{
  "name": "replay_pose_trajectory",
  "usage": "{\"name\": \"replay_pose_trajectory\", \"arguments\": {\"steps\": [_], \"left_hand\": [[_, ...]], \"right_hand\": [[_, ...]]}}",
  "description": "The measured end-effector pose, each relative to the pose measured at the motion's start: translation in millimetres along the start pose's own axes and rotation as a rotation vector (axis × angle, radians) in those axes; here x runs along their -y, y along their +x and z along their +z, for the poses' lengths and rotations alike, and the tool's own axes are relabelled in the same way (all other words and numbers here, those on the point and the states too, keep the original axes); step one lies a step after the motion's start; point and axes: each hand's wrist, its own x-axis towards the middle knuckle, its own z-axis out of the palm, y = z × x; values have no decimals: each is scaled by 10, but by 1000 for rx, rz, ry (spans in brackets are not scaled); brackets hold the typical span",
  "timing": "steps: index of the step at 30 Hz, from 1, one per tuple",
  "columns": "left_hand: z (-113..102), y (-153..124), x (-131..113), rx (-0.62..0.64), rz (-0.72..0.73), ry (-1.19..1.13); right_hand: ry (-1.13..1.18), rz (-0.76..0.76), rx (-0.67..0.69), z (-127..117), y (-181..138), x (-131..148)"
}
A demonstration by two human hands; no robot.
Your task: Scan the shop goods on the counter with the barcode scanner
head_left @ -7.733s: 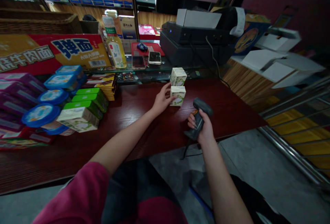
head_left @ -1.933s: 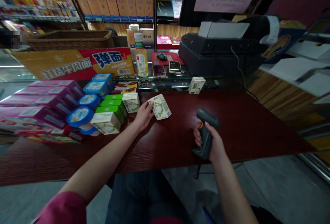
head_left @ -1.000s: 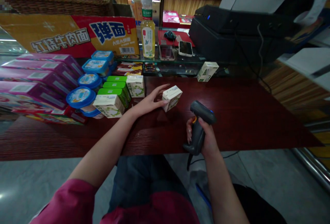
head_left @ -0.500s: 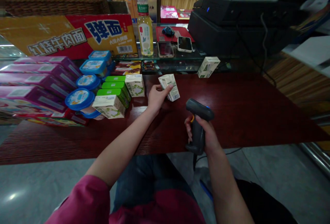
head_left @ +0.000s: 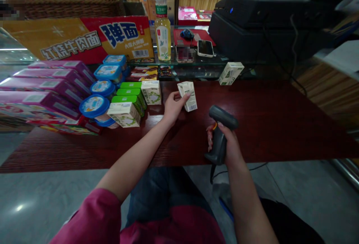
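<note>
Left hand (head_left: 174, 108)'s pinching a white carton (head_left: 192, 101) just left of the barcode scanner (head_left: 219, 141) — printed code (head_left: 193, 107) shows now, unlike a second ago, so probably scannable — right hand (head_left: 231, 146) clutching said scanner.

From my remote view I count 2 hands (head_left: 173, 108), 1 scanner (head_left: 223, 117), 4 white cartons (head_left: 190, 95), 3 green boxes (head_left: 126, 98), 4 purple boxes (head_left: 37, 98) and 4 blue lids (head_left: 94, 104) on top of the tubs; those underneath are too hidden for me to number. I also get 1 yellow drink bottle (head_left: 163, 42), 1 mouse (head_left: 187, 34), 1 wicker basket (head_left: 70, 6) and 1 large cardboard box (head_left: 84, 42).
</note>
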Motion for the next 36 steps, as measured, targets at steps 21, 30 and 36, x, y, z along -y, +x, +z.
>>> {"name": "replay_pose_trajectory", "arguments": {"steps": [21,30,36], "left_hand": [[-362,-585,-849,341,585,1081],[-987,-507,-1057,372,804,1450],[-1201,-524,-1156,290,736,1811]], "right_hand": [[33,-34,36,-86,-49,-1],[74,-39,89,-104,-29,-27],[102,-1,91,-127,-29,-25]]}}
